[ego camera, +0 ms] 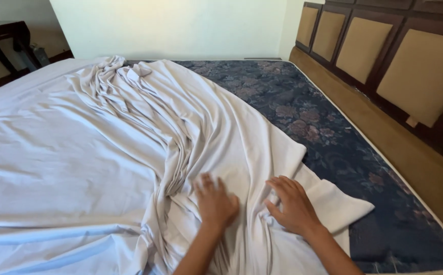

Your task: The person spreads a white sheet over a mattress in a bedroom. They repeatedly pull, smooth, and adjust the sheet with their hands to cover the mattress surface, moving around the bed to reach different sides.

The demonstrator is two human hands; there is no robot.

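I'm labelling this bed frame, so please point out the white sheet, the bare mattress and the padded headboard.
white sheet (79,153): head view, on its flat spread part.
mattress (303,102): head view, on the uncovered dark floral top.
headboard (425,71): head view, on a tan padded panel.

bare mattress open, bunched sheet left

White sheet, plain, shaded pale grey-blue in its folds. Mattress dark navy, patterned with faded pinkish-brown flowers, edged with a pale cream piping. Headboard of dark brown wood, set with tan padded panels. Ledge beneath it a warm golden brown. Wall a pale cream. Chair in the far corner dark brown.
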